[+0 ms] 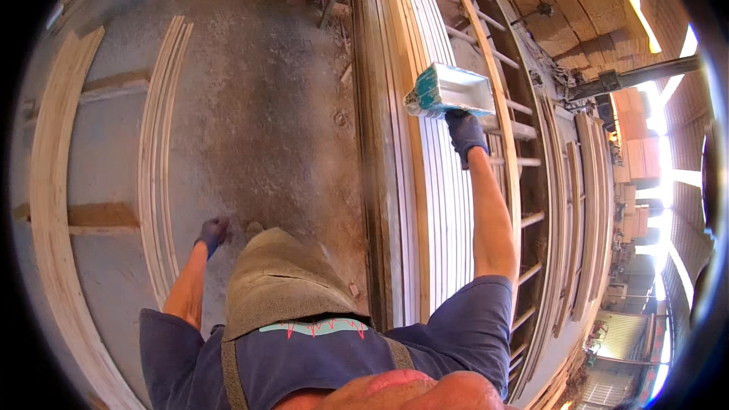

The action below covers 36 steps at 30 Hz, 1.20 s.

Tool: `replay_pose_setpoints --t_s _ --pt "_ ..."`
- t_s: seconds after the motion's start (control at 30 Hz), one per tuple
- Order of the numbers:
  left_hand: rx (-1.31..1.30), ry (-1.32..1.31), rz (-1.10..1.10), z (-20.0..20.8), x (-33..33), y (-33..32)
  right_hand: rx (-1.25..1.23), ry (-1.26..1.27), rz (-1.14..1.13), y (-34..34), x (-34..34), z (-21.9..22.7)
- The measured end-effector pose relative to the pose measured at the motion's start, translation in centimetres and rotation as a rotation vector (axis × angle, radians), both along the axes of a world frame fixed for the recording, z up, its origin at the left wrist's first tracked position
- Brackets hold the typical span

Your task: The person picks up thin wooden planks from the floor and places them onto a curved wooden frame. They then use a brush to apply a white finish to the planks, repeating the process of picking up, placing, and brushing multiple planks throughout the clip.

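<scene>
My right hand [465,134], in a dark glove, is closed on the near side of a box-shaped container [467,93]. The container is teal outside and white inside, with smears on its walls. It is tilted so its open side shows, over the right part of a row of long boards [446,205] set side by side. The upper faces of these boards look white; the strips left of them are bare wood. My left hand [214,232], gloved too, hangs low at my left side with its fingers curled in and nothing visible in them.
Long planks [52,175] and thin strips [156,144] lie across crosspieces at the left. Right of the boards runs a ladder-like frame with rungs [524,159], then more stacked planks [585,212]. A caged fan [543,9] is at upper right. A worn floor [266,106] lies between.
</scene>
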<state>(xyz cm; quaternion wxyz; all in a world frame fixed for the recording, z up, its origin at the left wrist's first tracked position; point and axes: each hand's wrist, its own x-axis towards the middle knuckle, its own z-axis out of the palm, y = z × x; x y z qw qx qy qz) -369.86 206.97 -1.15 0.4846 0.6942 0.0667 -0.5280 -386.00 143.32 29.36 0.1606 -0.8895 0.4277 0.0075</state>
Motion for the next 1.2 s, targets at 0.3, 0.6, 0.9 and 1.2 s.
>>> replay_pose_setpoints --t_s 0.3,0.6,0.9,1.2 --pt "-0.235 -0.315 -0.446 9.8 30.0 -35.8 -0.071 -0.054 0.068 -19.9 25.9 -0.5" --pt "-0.12 -0.055 0.218 0.0 45.2 -36.0 -0.012 -0.111 0.154 -36.5 51.6 0.4" --pt "0.144 0.497 0.779 -7.6 40.8 -21.2 -0.05 -0.203 0.061 -50.7 74.1 -3.8" --pt "-0.03 0.209 0.628 -6.1 73.0 -42.4 0.586 -0.901 -0.18 -50.4 90.1 0.3"
